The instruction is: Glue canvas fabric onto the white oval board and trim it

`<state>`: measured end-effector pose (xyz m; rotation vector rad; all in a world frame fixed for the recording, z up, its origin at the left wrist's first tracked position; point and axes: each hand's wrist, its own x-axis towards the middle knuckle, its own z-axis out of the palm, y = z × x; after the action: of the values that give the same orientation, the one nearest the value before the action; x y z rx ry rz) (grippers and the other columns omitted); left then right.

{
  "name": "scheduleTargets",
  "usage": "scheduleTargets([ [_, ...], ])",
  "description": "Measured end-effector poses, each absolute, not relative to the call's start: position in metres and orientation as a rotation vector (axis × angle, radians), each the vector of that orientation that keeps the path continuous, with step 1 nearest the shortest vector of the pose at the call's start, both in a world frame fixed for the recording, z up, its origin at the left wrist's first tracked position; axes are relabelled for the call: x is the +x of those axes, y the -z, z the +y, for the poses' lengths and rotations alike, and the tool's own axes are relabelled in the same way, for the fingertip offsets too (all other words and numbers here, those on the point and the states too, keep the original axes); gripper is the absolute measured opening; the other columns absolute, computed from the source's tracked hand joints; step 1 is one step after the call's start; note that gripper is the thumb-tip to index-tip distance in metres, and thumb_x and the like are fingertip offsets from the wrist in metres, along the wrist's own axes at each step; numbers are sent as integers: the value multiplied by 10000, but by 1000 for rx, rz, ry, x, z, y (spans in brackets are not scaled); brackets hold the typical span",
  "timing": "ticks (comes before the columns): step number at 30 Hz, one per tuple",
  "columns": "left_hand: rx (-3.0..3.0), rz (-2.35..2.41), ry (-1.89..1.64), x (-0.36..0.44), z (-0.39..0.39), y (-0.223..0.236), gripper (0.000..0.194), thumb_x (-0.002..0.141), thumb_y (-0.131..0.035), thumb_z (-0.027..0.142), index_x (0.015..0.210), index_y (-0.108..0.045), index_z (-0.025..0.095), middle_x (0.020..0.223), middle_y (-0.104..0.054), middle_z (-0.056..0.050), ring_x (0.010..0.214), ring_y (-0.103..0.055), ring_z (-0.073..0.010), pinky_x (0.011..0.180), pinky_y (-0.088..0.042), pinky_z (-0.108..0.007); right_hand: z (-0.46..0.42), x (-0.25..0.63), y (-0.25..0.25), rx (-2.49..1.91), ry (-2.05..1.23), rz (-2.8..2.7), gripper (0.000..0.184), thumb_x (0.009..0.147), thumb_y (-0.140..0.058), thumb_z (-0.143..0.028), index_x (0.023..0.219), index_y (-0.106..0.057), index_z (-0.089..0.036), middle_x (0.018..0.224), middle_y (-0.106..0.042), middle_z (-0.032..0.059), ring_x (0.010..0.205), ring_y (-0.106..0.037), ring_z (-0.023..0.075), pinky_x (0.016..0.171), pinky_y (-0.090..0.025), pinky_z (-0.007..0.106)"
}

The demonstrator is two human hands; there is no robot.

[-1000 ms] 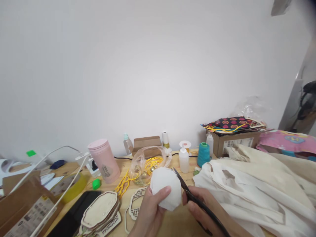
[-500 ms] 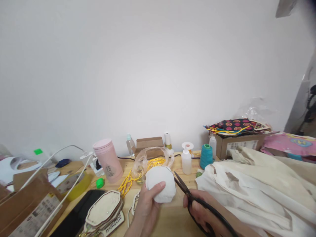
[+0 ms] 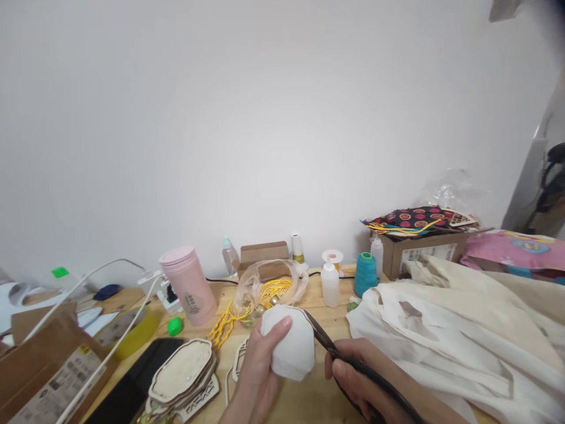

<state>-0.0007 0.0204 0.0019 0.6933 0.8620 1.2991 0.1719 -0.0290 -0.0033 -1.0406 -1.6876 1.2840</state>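
Note:
My left hand [image 3: 256, 371] grips a white fabric-covered piece [image 3: 291, 344], thumb pressed on its front, held above the wooden table [image 3: 318, 394]. My right hand [image 3: 366, 383] is closed on black scissors [image 3: 329, 347]. The blades point up and left, and their tips meet the piece's upper right edge. A stack of carved wooden frames [image 3: 183, 377] lies just left of my left hand.
Cream cloth [image 3: 450, 335] covers the right side. Behind stand a pink tumbler [image 3: 188, 285], a bag of yellow cord [image 3: 265, 288], a white bottle [image 3: 329, 284], a teal thread spool [image 3: 364, 274] and a cardboard box [image 3: 424, 250]. A black phone [image 3: 132, 383], cables and a box [image 3: 44, 377] sit left.
The scissors' blades, apart half a second ago, have closed against the white piece's right edge. My left hand has turned the piece slightly.

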Motion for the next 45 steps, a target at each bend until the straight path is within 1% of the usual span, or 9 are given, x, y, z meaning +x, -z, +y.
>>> scheduleTargets([
  [5,591,841,-1412,-2,21,-4,165,634,-676,163,786,-615,150,604,-670,9,534,-611,-96,524,-502,-179,-26,169,-15,-1120,-1231,-1801,460,759,-389,-595,654,-498,-161,493,-352,-62,400,-347,61,344,-239,170],
  [10,507,808,-1428,-3,24,-3,147,606,-694,131,741,-641,154,624,-684,10,547,-619,-84,517,-500,-141,-22,166,-9,-1089,-1234,-1887,581,725,-331,-677,699,-549,-139,394,-320,-77,342,-312,60,338,-161,204],
  [16,563,830,-1379,2,19,-2,188,601,-697,143,770,-616,160,603,-662,12,506,-594,-86,531,-503,-183,-28,162,-2,-1088,-1238,-1751,580,734,-315,-681,728,-538,-146,397,-323,-84,327,-300,57,335,-162,212],
  [20,594,841,-1337,9,14,-2,190,617,-684,162,774,-575,163,569,-637,17,475,-560,-78,560,-499,-215,-30,160,-2,-1079,-1313,-1600,503,745,-361,-650,625,-467,-174,405,-309,-88,321,-274,49,327,-176,206],
  [24,644,788,-1283,14,11,0,308,633,-671,157,911,-540,153,619,-648,1,510,-569,-92,578,-493,-236,-25,163,1,-1000,-1348,-1656,486,763,-357,-636,568,-384,-192,416,-311,-83,346,-277,48,343,-169,205],
  [27,653,781,-1258,16,10,1,455,630,-674,156,1045,-486,153,688,-665,-17,575,-602,-128,578,-493,-251,-23,166,1,-993,-1339,-1688,487,772,-345,-633,570,-369,-190,433,-320,-78,362,-280,48,352,-171,202],
  [29,677,794,-1269,16,10,1,483,628,-677,165,1066,-475,145,703,-668,-22,593,-608,-137,574,-492,-251,-23,167,1,-974,-1335,-1695,486,774,-344,-631,575,-372,-188,436,-318,-78,364,-282,47,353,-174,201],
  [38,724,858,-1278,19,9,-2,397,572,-721,234,910,-529,155,653,-664,-17,622,-632,-178,533,-484,-233,-23,167,0,-952,-1297,-1708,440,790,-373,-575,635,-436,-169,474,-277,-81,375,-252,45,351,-188,193],
  [45,726,857,-1299,22,8,-1,337,572,-717,255,840,-537,158,629,-656,-10,554,-609,-150,493,-466,-215,-23,165,1,-1012,-1313,-1668,459,771,-360,-608,632,-417,-174,499,-261,-71,401,-235,55,359,-159,202],
])
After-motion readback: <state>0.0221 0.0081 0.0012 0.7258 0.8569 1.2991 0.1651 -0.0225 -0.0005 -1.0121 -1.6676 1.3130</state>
